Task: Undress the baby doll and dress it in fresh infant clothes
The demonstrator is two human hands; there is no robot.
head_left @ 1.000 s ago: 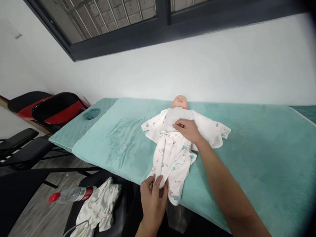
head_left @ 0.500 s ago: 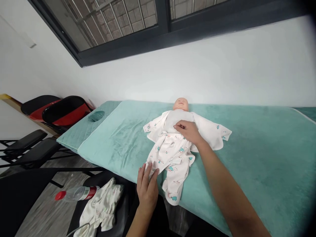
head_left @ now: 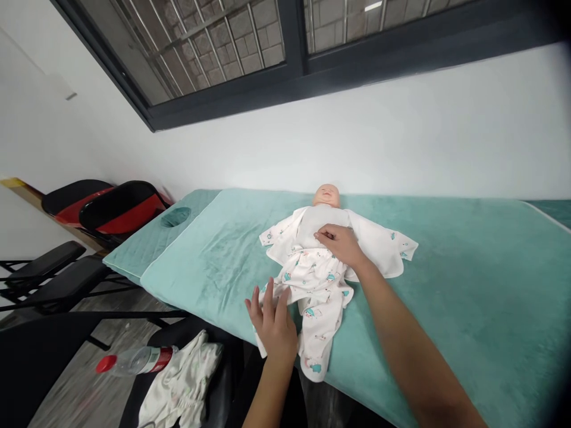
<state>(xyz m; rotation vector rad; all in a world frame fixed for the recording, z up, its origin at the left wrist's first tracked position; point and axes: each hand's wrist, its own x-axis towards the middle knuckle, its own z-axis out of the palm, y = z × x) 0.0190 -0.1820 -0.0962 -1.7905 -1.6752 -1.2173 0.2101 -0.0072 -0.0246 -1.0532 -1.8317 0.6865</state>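
Observation:
A baby doll (head_left: pixel 326 195) lies on its back on the teal padded table (head_left: pixel 468 285), in a white wrap top and white printed pants (head_left: pixel 317 292). My right hand (head_left: pixel 342 242) rests on the doll's belly at the waistband, fingers curled and pinched on the cloth. My left hand (head_left: pixel 272 324) lies over the doll's left pant leg near the table's front edge, fingers stretched out and apart. The other pant leg hangs toward the edge.
A black stool (head_left: pixel 187 380) below the table's edge carries a crumpled white garment (head_left: pixel 181 386) and a plastic bottle with a red cap (head_left: pixel 131 359). Black and red folding chairs (head_left: pixel 111 208) stand at the left. A wall with a window runs behind the table.
My left hand let go of the pant cuff and slid left with its fingers spread. The pants have bunched up toward the waist. My right hand stayed on the belly.

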